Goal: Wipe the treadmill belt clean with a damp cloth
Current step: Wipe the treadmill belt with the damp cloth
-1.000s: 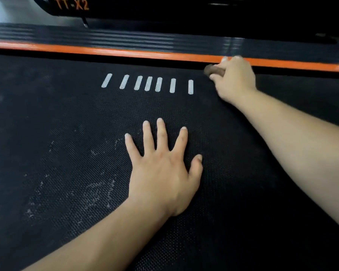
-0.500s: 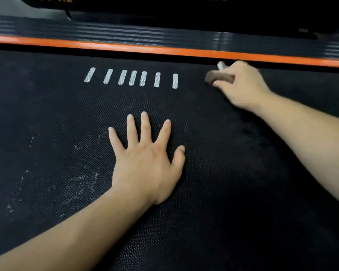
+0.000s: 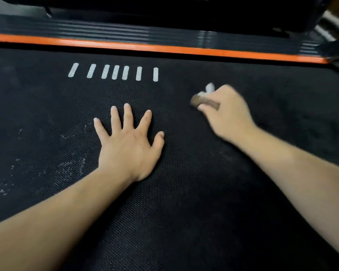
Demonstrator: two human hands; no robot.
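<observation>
I see the small brown wad of cloth (image 3: 204,103) right of centre on the black textured treadmill belt (image 3: 184,212), clenched in my blurred right hand (image 3: 228,116). My left hand (image 3: 129,147) lies flat on the belt, fingers spread. Beyond are 7 white dashes (image 3: 115,72) and the orange edge strip (image 3: 164,48).

Dim light, right hand (image 3: 226,112) motion-blurred, edges bowed

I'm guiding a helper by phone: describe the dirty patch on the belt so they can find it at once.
Start at the black treadmill belt below the orange stripe. Just left of the left hand pressed flat on it lie faint whitish smudges. Unlike the neat row of seven white dashes farther up, they are scattered and irregular.
</observation>
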